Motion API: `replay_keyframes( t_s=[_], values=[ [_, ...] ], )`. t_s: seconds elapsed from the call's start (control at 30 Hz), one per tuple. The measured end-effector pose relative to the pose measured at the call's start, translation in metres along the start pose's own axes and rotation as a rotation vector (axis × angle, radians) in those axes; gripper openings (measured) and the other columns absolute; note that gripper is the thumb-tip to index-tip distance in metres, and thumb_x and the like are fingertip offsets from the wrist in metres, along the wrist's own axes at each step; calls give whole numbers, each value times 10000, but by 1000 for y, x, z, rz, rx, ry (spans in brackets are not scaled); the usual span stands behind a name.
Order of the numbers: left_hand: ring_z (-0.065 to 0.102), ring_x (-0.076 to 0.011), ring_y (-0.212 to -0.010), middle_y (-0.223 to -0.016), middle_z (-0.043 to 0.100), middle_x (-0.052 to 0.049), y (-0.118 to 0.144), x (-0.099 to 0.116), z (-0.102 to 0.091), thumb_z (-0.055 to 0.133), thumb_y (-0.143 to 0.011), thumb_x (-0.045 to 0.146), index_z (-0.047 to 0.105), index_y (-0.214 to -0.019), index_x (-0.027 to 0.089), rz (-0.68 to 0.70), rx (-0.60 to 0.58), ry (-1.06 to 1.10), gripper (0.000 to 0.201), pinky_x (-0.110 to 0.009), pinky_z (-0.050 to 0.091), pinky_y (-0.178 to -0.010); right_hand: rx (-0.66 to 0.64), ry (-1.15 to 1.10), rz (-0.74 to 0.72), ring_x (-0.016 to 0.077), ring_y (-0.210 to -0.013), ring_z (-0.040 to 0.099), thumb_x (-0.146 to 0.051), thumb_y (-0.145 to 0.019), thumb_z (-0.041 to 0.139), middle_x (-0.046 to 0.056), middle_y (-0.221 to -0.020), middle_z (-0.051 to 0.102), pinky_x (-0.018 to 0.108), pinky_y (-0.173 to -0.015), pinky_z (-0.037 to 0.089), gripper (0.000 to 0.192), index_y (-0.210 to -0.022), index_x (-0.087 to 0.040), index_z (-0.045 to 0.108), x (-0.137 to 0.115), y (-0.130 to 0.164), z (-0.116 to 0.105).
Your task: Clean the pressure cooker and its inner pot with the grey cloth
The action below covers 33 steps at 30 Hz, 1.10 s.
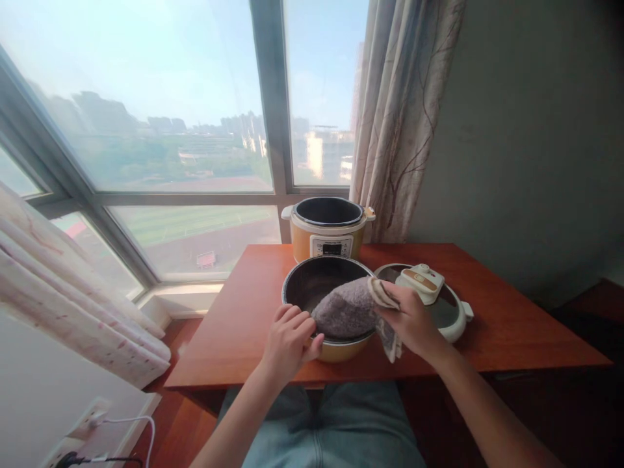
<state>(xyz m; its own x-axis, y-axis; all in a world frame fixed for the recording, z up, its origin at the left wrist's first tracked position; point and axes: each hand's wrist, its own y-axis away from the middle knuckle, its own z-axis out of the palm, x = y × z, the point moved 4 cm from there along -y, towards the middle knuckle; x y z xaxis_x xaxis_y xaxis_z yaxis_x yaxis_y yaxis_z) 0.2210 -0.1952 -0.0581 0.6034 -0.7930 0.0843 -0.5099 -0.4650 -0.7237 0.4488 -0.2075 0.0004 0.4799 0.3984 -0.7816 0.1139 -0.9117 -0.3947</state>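
In front of me on the table stands a round inner pot point(291, 281) with a dark inside and a yellowish outer wall. My left hand point(291, 341) is closed over its near left rim, fingers hooked inside and thumb along the edge. Bunched in my right hand point(409, 318) is a grey cloth point(346, 309) with a pale border. The cloth hangs over the pot's opening and right rim, and one corner drops outside. It hides part of the pot's inside. Behind the pot sits the pressure cooker body point(301, 242), lidless, its control panel facing me.
The cooker lid point(451, 318) with its white handle lies on the wooden table point(507, 325), right of the pot. Behind the table are a window point(195, 130) and a curtain point(404, 117). Cables run from a wall socket point(90, 419) at lower left.
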Motion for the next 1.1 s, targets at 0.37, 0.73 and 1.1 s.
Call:
replay_keyframes(
  t_s=[0.37, 0.73, 1.1],
  values=[
    [421, -181, -641, -612, 469, 6, 4, -2, 2, 474, -949, 275, 396, -653, 225, -19, 39, 40, 310, -345, 381, -722, 473, 208, -168, 216, -767, 640, -313, -855, 628, 34, -810, 705, 317, -708, 489, 153, -929, -196, 694, -50, -21, -69],
    [437, -195, -634, -636, 507, -19, 5, -3, 2, 420, -816, 168, 403, -651, 228, -48, 28, 121, 176, -370, 397, -715, -181, 588, -376, 306, -1200, 513, -197, -855, 593, 136, -1317, 627, 485, -1078, 355, 490, -1341, -154, 548, -27, 59, 57],
    [473, -196, -689, -682, 545, -20, 2, -5, -5, 448, -856, 228, 430, -692, 223, -13, -84, 163, 165, -381, 420, -769, -307, 648, -380, 250, -867, 590, -315, -846, 639, 68, -940, 673, 384, -808, 403, 274, -1082, -175, 629, -5, 29, 62]
  ],
)
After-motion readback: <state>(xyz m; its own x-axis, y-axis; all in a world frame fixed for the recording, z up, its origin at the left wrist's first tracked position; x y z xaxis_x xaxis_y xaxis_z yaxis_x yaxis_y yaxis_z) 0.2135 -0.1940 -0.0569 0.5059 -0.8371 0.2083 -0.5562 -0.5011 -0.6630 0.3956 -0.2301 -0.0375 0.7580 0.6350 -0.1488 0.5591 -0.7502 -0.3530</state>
